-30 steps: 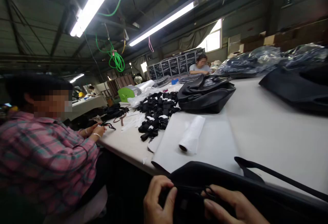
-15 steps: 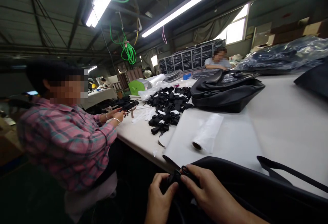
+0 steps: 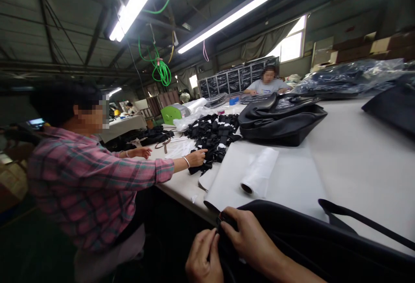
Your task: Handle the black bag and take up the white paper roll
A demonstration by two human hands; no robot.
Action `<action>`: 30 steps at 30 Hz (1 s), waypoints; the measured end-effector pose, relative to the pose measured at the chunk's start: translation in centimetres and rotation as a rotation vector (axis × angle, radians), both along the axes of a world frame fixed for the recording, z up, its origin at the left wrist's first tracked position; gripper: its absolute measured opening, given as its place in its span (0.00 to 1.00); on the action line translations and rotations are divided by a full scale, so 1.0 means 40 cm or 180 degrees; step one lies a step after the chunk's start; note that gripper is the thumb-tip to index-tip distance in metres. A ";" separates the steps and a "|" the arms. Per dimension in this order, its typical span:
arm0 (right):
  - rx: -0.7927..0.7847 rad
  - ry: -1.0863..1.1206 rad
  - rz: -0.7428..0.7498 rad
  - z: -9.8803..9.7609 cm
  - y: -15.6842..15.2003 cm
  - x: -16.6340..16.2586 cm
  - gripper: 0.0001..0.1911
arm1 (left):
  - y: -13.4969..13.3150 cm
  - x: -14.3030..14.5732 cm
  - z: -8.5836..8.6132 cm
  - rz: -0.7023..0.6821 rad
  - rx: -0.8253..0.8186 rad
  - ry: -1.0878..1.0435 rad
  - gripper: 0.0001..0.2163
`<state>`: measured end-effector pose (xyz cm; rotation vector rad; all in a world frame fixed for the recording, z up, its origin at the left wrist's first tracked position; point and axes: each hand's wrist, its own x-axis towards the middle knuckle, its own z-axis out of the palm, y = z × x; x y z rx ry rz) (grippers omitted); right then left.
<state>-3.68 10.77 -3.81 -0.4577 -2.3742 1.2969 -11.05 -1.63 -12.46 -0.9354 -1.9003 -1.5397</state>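
A black bag [image 3: 301, 244] lies across the near edge of the white table [image 3: 356, 166], its strap [image 3: 363, 220] trailing to the right. My left hand [image 3: 203, 259] and my right hand [image 3: 248, 237] both pinch the bag's left corner at the table edge. The fingers hide what is between them.
A person in a pink plaid shirt [image 3: 94, 183] sits to the left, one hand [image 3: 196, 157] on a pile of black straps [image 3: 214, 138]. A white roll [image 3: 259, 171] lies on white sheets. Another black bag [image 3: 280, 121] and wrapped bags [image 3: 350, 77] sit farther back, beside a second seated person [image 3: 267, 85].
The person in plaid has reached a hand out to the pile of black straps. My hands stay on the bag's corner, the right one shifted slightly lower.
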 end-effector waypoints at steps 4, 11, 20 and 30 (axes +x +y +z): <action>0.0034 -0.0023 0.0091 -0.003 0.004 -0.010 0.07 | -0.009 -0.002 -0.011 0.0172 -0.0103 0.0304 0.06; -0.0013 -0.0184 0.0503 0.017 0.035 -0.003 0.08 | -0.021 0.003 -0.005 0.0204 -0.0300 0.0334 0.06; -0.0181 -0.0341 0.0819 0.025 0.032 0.009 0.07 | -0.039 -0.004 0.004 -0.0073 -0.0356 -0.0096 0.09; -0.1099 -0.1181 0.0253 0.051 0.039 0.284 0.21 | -0.048 -0.069 0.096 -0.0243 -0.0712 -0.2038 0.33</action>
